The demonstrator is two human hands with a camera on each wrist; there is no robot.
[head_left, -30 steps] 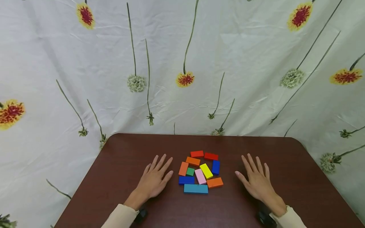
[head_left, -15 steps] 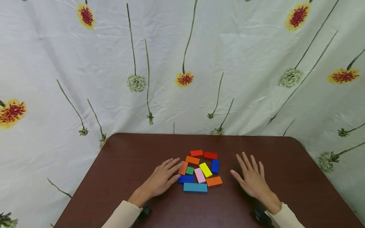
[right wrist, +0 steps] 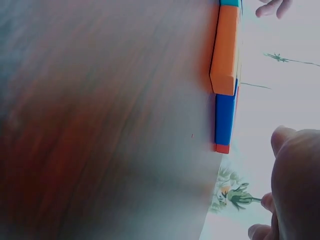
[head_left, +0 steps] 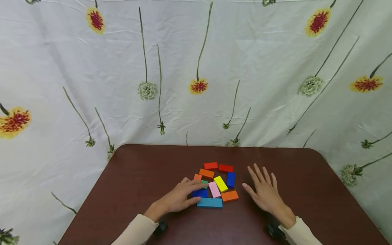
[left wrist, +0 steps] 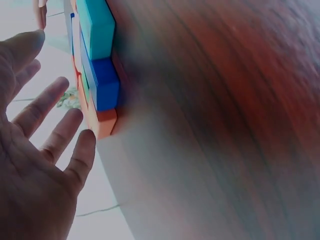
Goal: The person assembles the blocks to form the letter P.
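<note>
My left hand (head_left: 179, 196) hovers over the left side of a flat cluster of colored blocks, fingers extended and grasping nothing. Its fingertips overlap the green block (head_left: 204, 182) in the head view, and the thumb tip lies at the left end of the light blue block (head_left: 211, 203). Partly hidden by that hand are a blue block (left wrist: 105, 82) and an orange-red block (left wrist: 104, 122). My right hand (head_left: 267, 194) is spread to the right of the cluster, apart from the blue block (head_left: 231, 180) and orange block (head_left: 229, 196) on that side.
Pink (head_left: 214, 190) and yellow (head_left: 221, 183) blocks lie mid-cluster, with an orange block (head_left: 206, 173) and two red ones (head_left: 225, 168) farther back. Beneath is a dark brown table (head_left: 153, 160); a white flowered cloth (head_left: 171, 68) hangs behind it.
My left hand has moved right from beside the blocks to over their left part. The right hand has drifted a little left toward the cluster. The blocks keep their arrangement.
</note>
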